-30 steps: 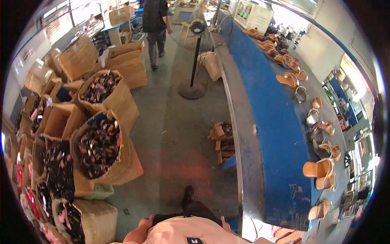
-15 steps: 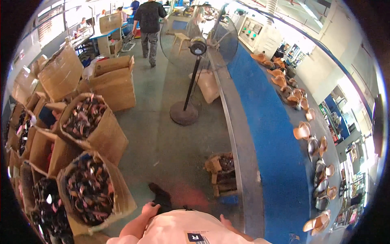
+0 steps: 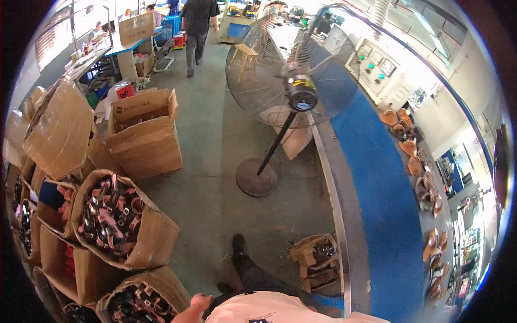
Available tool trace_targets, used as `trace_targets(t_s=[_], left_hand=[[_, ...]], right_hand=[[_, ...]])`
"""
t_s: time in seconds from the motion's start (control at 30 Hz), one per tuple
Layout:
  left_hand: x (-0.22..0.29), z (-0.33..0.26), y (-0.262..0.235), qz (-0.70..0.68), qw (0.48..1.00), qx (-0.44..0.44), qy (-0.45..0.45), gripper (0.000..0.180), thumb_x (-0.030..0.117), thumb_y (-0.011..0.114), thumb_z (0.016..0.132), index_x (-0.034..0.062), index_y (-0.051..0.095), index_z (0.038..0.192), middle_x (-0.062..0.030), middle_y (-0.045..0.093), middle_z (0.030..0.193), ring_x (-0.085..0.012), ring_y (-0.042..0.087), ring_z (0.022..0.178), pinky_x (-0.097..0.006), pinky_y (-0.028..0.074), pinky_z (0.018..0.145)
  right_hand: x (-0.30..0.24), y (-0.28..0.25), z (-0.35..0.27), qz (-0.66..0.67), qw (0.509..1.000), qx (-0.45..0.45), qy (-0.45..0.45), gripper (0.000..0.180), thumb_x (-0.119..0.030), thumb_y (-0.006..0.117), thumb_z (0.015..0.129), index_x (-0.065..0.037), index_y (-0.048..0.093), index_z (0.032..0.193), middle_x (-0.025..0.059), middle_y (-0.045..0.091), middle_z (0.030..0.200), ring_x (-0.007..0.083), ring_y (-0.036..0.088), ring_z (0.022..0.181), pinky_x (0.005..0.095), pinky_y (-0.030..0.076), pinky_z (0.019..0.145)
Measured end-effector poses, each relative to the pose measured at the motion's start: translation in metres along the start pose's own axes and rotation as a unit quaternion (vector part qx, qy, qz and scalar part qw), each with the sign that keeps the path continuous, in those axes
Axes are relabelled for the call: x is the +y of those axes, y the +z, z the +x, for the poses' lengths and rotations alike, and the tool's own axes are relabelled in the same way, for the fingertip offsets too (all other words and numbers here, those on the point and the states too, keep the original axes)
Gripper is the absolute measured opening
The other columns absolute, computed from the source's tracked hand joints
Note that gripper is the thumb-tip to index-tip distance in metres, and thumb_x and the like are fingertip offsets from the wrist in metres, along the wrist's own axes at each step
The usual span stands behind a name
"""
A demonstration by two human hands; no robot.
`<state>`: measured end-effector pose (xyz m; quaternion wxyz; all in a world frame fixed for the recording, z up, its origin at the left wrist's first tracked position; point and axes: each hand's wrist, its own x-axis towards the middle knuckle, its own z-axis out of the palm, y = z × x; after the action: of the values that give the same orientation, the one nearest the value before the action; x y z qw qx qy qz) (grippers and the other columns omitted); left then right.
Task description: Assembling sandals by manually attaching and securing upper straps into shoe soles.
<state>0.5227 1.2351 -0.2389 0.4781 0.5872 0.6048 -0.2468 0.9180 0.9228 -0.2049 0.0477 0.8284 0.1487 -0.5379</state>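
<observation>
My left hand (image 3: pixel 197 306) hangs low at the bottom edge, beside my pale shirt (image 3: pixel 253 307). Its fingers are mostly hidden, so whether it is open or closed cannot be made out. Closest to it is an open cardboard box (image 3: pixel 171 288) filled with dark strapped pieces that look like sandal parts. Just beyond stands another open carton (image 3: pixel 159 242), heaped with black and pink strapped pieces with buckles. My right hand is out of view.
A pedestal fan (image 3: pixel 301 97) on a round base (image 3: pixel 257 177) stands ahead. Along the right runs a blue conveyor belt (image 3: pixel 371 188) with shoes (image 3: pixel 425 188) beyond it. A torn small carton (image 3: pixel 315 264) sits by its frame. A person (image 3: pixel 198 32) in dark clothes is farther ahead.
I have moved forward; the fan and left-hand boxes are nearer and lower in view. My right hand has left the picture. The person ahead has walked on.
</observation>
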Motion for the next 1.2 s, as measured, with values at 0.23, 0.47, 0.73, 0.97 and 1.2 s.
trace_targets(t_s=[0.23, 0.47, 0.73, 0.97, 1.2], left_hand=[[0.049, 0.055, -0.109, -0.119, 0.983, 0.068, -0.123, 0.061, 0.055, 0.057, 0.084, 0.0031, 0.07, 0.111, -0.02, 0.066, 0.119, -0.0345, 0.059, 0.117, -0.041, 0.045, 0.102], [0.216, 0.144, -0.306, -0.067, 0.988, 0.139, 0.014, 0.058, 0.05, 0.064, 0.081, 0.0043, 0.068, 0.118, -0.018, 0.063, 0.125, -0.0328, 0.059, 0.118, -0.04, 0.046, 0.101], [0.317, 0.24, -0.453, -0.015, 0.99, 0.119, 0.076, 0.057, 0.05, 0.064, 0.081, 0.008, 0.068, 0.12, -0.0171, 0.064, 0.125, -0.0338, 0.059, 0.117, -0.04, 0.047, 0.099], [0.362, 0.332, -0.589, 0.073, 0.993, 0.031, 0.093, 0.066, 0.05, 0.062, 0.083, 0.0017, 0.06, 0.128, -0.0195, 0.059, 0.132, -0.0331, 0.055, 0.123, -0.038, 0.042, 0.105], [0.414, 0.378, -0.678, 0.117, 0.987, 0.02, 0.106, 0.068, 0.05, 0.065, 0.083, 0.0038, 0.057, 0.133, -0.0192, 0.054, 0.137, -0.0325, 0.051, 0.128, -0.039, 0.04, 0.107]], right_hand=[[-0.206, -0.123, 0.05, -0.102, 0.983, -0.155, -0.014, 0.08, -0.061, 0.02, 0.1, 0.003, 0.066, 0.097, 0.0242, 0.068, 0.083, 0.0434, 0.063, 0.087, 0.0553, 0.041, 0.08], [-0.406, -0.214, 0.17, 0.321, 0.918, 0.161, -0.167, 0.064, -0.061, 0.046, 0.095, 0.0, 0.066, 0.101, 0.0081, 0.062, 0.085, 0.0204, 0.055, 0.082, 0.0355, 0.044, 0.077], [-0.519, -0.28, 0.144, 0.228, 0.961, 0.152, -0.024, 0.072, -0.061, 0.039, 0.096, 0.002, 0.062, 0.122, 0.0236, 0.063, 0.124, 0.0332, 0.059, 0.115, 0.0442, 0.044, 0.095], [-0.5, -0.22, 0.193, -0.039, 0.994, 0.049, 0.087, 0.058, -0.042, 0.029, 0.103, -0.001, 0.043, 0.141, 0.0262, 0.057, 0.129, 0.0396, 0.06, 0.11, 0.0543, 0.048, 0.087], [-0.574, -0.19, 0.227, -0.098, 0.989, 0.058, -0.098, 0.056, -0.02, 0.033, 0.099, -0.006, 0.022, 0.152, 0.0237, 0.062, 0.121, 0.04, 0.063, 0.105, 0.0523, 0.052, 0.081]])
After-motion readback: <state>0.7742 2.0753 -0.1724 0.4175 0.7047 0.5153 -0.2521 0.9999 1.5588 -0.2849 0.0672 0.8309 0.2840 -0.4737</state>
